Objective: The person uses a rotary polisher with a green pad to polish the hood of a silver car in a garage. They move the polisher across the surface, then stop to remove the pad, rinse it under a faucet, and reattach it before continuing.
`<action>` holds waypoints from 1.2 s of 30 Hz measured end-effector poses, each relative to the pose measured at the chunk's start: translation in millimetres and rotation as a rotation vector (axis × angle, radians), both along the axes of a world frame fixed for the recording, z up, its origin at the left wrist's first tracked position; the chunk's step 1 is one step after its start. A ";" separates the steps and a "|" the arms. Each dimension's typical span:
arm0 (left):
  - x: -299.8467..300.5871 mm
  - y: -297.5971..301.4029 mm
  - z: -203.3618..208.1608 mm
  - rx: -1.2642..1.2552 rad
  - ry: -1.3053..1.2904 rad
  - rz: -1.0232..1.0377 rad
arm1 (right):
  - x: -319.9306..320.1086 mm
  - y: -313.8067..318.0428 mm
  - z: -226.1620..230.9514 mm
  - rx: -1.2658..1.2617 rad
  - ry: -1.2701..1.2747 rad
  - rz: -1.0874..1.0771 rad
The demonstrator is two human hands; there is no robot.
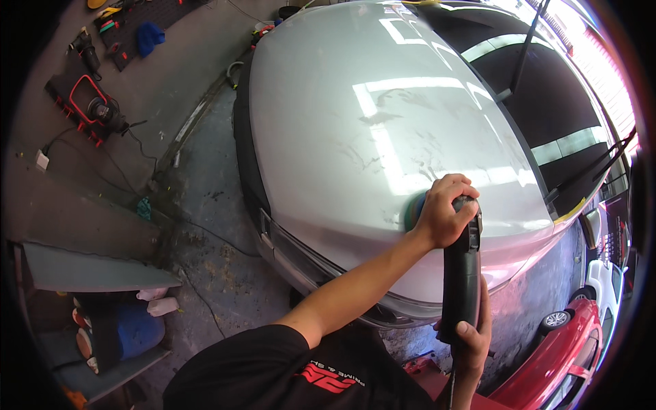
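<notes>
In the head view, the polisher, a long black power tool, is over the near side of the silver hood. The left hand curls over the tool's head, fingers wrapped across its top; the right hand clasps the rear of the body, thumb laid along it. So each grip is closed around the polisher. The pad, with green and blue layers, shows only its edge at the paint; its working face is hidden.

The likeliest trouble, I judge, is a tilted pad: uneven pressure from the two hands could make it dig in, skip or leave swirl marks. Lingering on one spot could overheat the finish, and dark smudges on the hood may hold residue that drags across it. Toward the headlight, the panel edge could catch the pad. The thin cord hangs close to the person's body and could snag or rub on the paint.

As for writing, the black shirt carries a red emblem with small white lettering beside it. A dark banner at the far right has pale print too small to read. No label can be made out on the polisher.
</notes>
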State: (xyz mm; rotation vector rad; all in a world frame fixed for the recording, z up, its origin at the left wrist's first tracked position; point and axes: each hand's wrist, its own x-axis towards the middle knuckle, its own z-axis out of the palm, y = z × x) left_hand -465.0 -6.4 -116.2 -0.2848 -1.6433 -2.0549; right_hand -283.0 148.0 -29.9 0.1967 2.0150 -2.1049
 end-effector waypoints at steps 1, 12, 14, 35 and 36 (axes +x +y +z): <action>2.7 -4.5 -2.0 0.007 0.004 0.013 | 1.0 -3.7 -1.2 -0.005 -0.007 0.004; 44.1 -110.4 -38.5 -0.060 0.030 0.156 | 3.4 -57.6 -29.1 -0.010 -0.096 0.262; 54.3 -137.2 -40.2 -0.074 0.015 0.182 | 0.8 -68.8 -37.8 0.000 -0.109 0.366; -99.5 72.9 8.4 -0.129 0.187 0.003 | -84.8 75.1 -21.8 -0.205 0.082 0.074; -104.5 86.1 14.0 -0.143 0.188 -0.015 | -87.3 87.4 -23.0 -0.194 0.083 0.052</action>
